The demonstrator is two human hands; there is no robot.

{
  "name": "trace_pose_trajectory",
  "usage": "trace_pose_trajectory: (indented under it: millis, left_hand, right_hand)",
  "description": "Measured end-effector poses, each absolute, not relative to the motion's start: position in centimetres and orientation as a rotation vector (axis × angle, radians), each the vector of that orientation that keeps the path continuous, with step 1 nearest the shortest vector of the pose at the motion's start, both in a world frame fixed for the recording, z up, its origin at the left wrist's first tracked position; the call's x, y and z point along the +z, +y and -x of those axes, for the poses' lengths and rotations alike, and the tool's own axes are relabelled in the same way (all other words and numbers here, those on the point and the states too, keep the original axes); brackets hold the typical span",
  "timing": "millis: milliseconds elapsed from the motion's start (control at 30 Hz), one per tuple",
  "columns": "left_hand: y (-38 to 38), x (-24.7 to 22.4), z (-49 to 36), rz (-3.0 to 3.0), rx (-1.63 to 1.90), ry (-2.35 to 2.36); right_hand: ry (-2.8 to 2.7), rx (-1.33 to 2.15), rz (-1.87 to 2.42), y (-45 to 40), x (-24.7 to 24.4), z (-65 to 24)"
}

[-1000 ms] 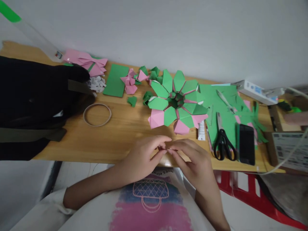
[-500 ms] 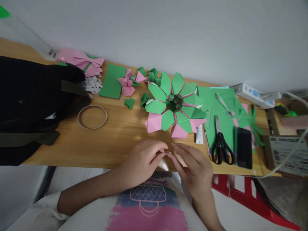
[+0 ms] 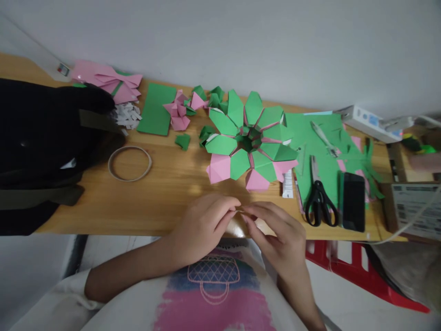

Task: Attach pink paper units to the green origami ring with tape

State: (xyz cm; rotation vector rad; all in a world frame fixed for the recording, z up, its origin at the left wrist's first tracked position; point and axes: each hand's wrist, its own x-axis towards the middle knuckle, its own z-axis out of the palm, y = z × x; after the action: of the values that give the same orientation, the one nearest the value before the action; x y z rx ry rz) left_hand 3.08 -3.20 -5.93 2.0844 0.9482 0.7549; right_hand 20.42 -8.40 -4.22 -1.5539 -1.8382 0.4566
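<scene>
Over the front edge of the table, my left hand (image 3: pixel 210 225) pinches a small, thin, whitish strip (image 3: pixel 239 211) between thumb and index finger. The fingertips of my right hand (image 3: pixel 280 232) close on the strip's other end. Most of it is hidden by my fingers, so its kind is unclear. Just beyond my hands sits a ring-shaped folded-paper flower (image 3: pixel 240 164), with green petals on top and a few pink pieces along its near side. A white tube (image 3: pixel 288 185) lies partly beneath its right side.
Black scissors (image 3: pixel 320 204), a phone (image 3: pixel 353 202) and a utility knife (image 3: pixel 324 138) lie to the right, by green paper. Leftward are a tape ring (image 3: pixel 149 172), white scraps (image 3: pixel 127 116), folded pink pieces (image 3: pixel 179 115) and a black bag (image 3: pixel 41 142). A power strip (image 3: pixel 368 124) stands at back right.
The camera view has shifted slightly, so the table things appear higher. My right fingers have moved a little against the strip, which my hands still pinch between them.
</scene>
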Motion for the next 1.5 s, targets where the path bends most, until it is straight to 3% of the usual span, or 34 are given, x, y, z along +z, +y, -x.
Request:
trace_pose_trajectory:
  millis: [133,333,533,667,900,1233,1500]
  left_hand:
    - [-2.9,-5.9,-3.3,-1.823,0.732,0.977]
    - [-0.9,-7.8,-4.7,-0.774,0.564,0.885]
    - [0.4,-9.1,-7.7,-0.265,0.74,0.813]
    - [0.4,-9.0,-8.2,-0.178,0.682,0.778]
    - [0.3,-8.9,-8.1,-0.122,0.595,0.725]
    - [0.0,-8.8,-8.3,-0.177,0.569,0.698]
    - [-0.7,-8.9,-9.0,-0.266,0.735,0.739]
  right_hand:
    - [-1.848,0.403,1.514,-8.5,-4.1,-20.9]
    - [-1.373,0.56,1.448,-9.3,-5.0,-21.9]
    - [-1.063,0.265,1.567,-7.8,-6.5,-20.1]
    - [-1.127,0.193,1.677,-6.6,-6.8,-19.3]
    - [-0.915,0.477,1.548,-6.2,-6.5,-19.4]
    - [-0.904,0.54,1.476,-6.4,-6.4,-21.1]
    - [-0.89,0.628,1.43,-6.8,-6.8,-21.8]
